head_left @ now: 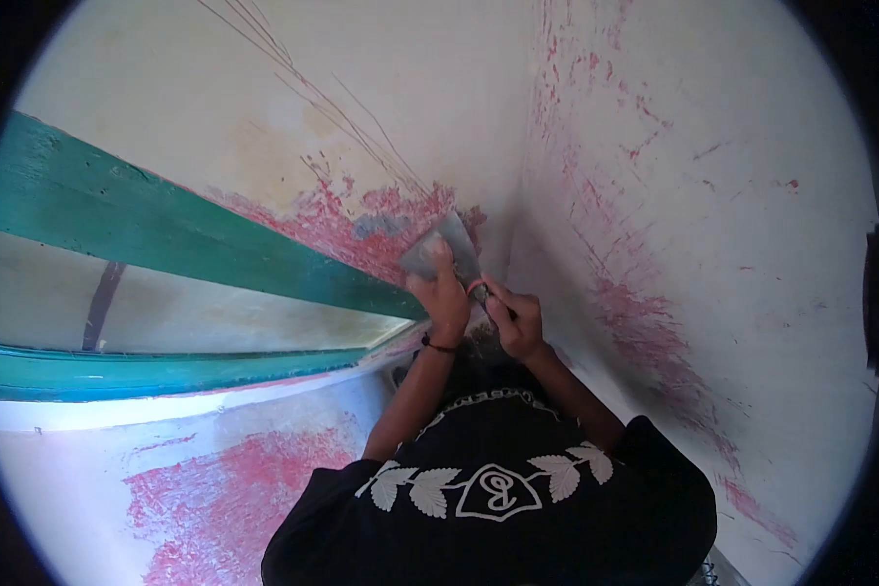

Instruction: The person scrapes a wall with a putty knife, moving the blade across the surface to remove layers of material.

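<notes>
A wide metal scraper (423, 256) lies with its blade against the wall near the corner, over a patch of scraped red and grey surface (361, 217). My right hand (519, 317) is closed round the scraper's handle, just below the blade. The fingers of my left hand (445, 298) press on the blade's face; a dark band circles that wrist. The handle is mostly hidden by my hands.
A green painted beam (166, 220) slopes down from the left towards the corner, with a second green strip (166, 373) below it. The right wall (772, 254) carries red streaks. Another red patch (234, 498) marks the lower left wall.
</notes>
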Demonstrator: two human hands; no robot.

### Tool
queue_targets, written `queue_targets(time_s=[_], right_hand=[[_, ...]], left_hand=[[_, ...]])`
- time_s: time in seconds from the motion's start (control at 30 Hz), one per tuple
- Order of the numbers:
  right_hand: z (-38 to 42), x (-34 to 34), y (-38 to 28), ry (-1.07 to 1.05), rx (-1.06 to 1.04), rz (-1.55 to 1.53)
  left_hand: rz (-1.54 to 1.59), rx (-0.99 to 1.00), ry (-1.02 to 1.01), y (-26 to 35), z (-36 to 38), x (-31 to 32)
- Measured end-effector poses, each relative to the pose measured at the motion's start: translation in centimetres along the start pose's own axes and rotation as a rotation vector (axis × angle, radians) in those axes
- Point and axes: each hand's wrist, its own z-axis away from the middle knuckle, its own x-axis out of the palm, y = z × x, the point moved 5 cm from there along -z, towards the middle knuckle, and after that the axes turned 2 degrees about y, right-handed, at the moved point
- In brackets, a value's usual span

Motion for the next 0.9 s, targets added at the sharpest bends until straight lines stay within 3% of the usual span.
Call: queue_targets(time_s=[0.57, 0.67, 0.77, 0.9], right_hand=[[1.2, 0.2, 2.1, -0.03, -0.02, 0.028], [1.9, 0.7, 1.5, -0.04, 0.159, -0.034], [1.6, 0.6, 1.6, -0.001, 0.04, -0.01], [0.6, 0.3, 1.2, -0.017, -0.002, 0.029]], left_hand=[[0.04, -0.029, 0.097, -1.5, 1.0, -0.6], [-0.06, -0.066, 0.112, -0.9, 0.9, -1.2], [0.001, -0.122, 0.105, -1.9, 0.9, -1.3], [0.028, 0.007, 0.128, -1.9, 0.1, -0.6]])
